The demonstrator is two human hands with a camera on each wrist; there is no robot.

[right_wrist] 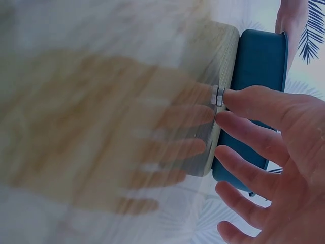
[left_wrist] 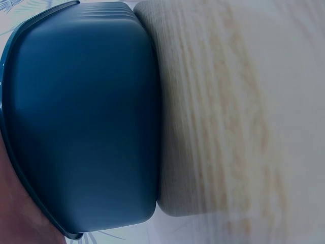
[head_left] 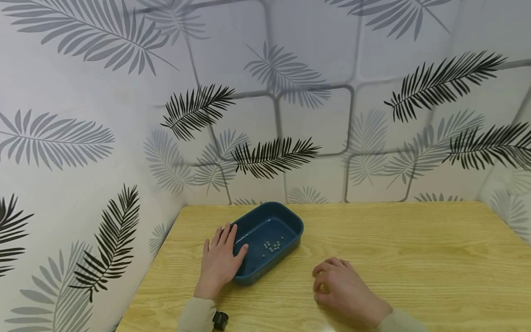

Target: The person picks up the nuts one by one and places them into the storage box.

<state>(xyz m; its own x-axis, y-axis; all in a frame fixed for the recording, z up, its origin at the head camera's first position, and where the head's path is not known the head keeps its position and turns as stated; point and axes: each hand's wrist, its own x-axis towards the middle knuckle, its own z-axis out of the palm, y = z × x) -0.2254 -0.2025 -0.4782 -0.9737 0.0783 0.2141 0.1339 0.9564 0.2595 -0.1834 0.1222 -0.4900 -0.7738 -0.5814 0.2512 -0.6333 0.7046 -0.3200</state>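
Note:
A dark blue rectangular tray [head_left: 265,272] sits angled on the wooden table, with several small silver nuts [head_left: 272,246] scattered in its right half. My left hand [head_left: 220,263] rests across the tray's left rim, fingers straight and spread, thumb over the near-left corner. In the left wrist view the tray's outer wall [left_wrist: 86,117] fills the left side, with part of the hand at the edge. To the right of the tray, my right hand [head_left: 342,286] is low over the table, fingers loosely bent. One small silver nut [right_wrist: 220,96] stands on the tabletop right at my thumb tip [right_wrist: 236,99].
The light wood-grain table [head_left: 415,249] extends to the right and meets a leaf-patterned wall [head_left: 307,180] at the back. Another patterned wall [head_left: 137,175] runs along its left edge. A black strap piece [head_left: 220,320] shows at my left cuff.

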